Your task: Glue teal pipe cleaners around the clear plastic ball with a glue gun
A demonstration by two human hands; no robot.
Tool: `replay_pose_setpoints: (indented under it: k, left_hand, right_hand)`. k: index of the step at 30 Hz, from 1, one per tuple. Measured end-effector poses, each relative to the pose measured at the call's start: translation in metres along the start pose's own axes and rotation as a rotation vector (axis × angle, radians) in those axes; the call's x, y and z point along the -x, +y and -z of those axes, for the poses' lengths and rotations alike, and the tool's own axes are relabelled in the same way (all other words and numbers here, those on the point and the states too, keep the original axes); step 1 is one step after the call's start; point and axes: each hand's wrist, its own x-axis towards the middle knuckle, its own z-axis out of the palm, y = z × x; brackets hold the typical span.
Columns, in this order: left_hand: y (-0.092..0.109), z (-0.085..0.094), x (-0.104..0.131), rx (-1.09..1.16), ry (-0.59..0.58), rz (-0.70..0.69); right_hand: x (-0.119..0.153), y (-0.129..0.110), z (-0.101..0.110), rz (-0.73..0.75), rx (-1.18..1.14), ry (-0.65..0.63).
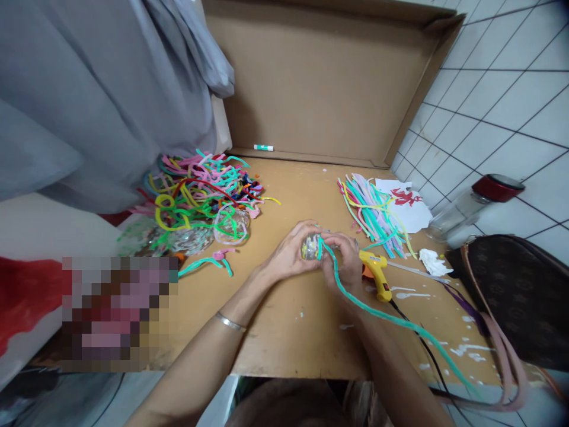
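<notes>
Near the middle of the wooden table (284, 308), my left hand (291, 252) wraps round the left side of a small clear, rounded object (310, 247) with coloured bits on it. My right hand (344, 258) closes round its right side, fingers pressed at a teal fuzzy stem (368, 307). One end of the stem lies against the front of the object; the rest trails over my right forearm to the lower right. Just right of my right hand lies a yellow glue gun (377, 274) with a black cord.
A heap of coloured stems (200, 190) sits at the back left. A stem bundle (376, 213), white paper (411, 207), glass bottle (466, 210), crumpled tissue (433, 263) and brown bag (524, 290) are on the right. Behind stands a cardboard panel (324, 83) with a glue stick (264, 147) before it.
</notes>
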Motion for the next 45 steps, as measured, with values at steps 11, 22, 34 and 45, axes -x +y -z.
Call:
replay_pose_setpoints:
  k: [11,22,34,45]
  left_hand:
    - [-0.0001,0.0,0.0003,0.02,0.022,0.014]
    - [0.0026,-0.0002,-0.0008,0.011,0.035,0.007]
    - [0.0012,-0.0001,0.0005,-0.016,0.016,-0.001]
    - [-0.0051,-0.002,0.0029,-0.053,0.009,-0.033]
  right_hand:
    - [0.0002,-0.0005,-0.0001,0.013,-0.007,0.028]
    - [0.0058,0.0076,-0.0023,0.063,0.14,0.106]
    - [0.0059,0.0035,-0.0033,0.06,0.114,0.087]
    - [0.0045,0.0015,0.0001,0.025,0.13,0.064]
